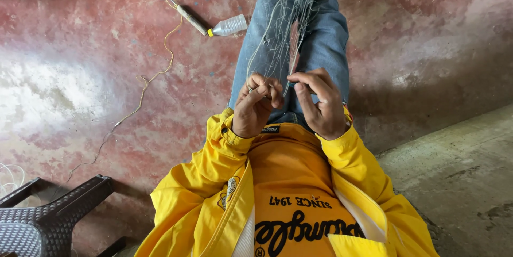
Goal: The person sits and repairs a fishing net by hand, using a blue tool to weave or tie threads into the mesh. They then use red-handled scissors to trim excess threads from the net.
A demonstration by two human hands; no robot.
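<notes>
A fine pale fishing net (288, 16) is stretched along my blue-jeaned legs (326, 37), running up toward the top edge. My left hand (256, 106) pinches strands of the net between thumb and fingers near my lap. Just right of it, my right hand (320, 102) curls its fingers around other strands of the same net, thumb pointing up. The two hands nearly touch. I wear a yellow jacket (203, 193) over an orange printed shirt.
On the red worn floor lie a clear plastic bottle with a yellow cap (228, 25), a thin netting tool (187, 13) and a long yellowish cord (144, 83). A dark woven plastic stool (48, 217) stands at lower left. A grey concrete step (459, 177) rises at lower right.
</notes>
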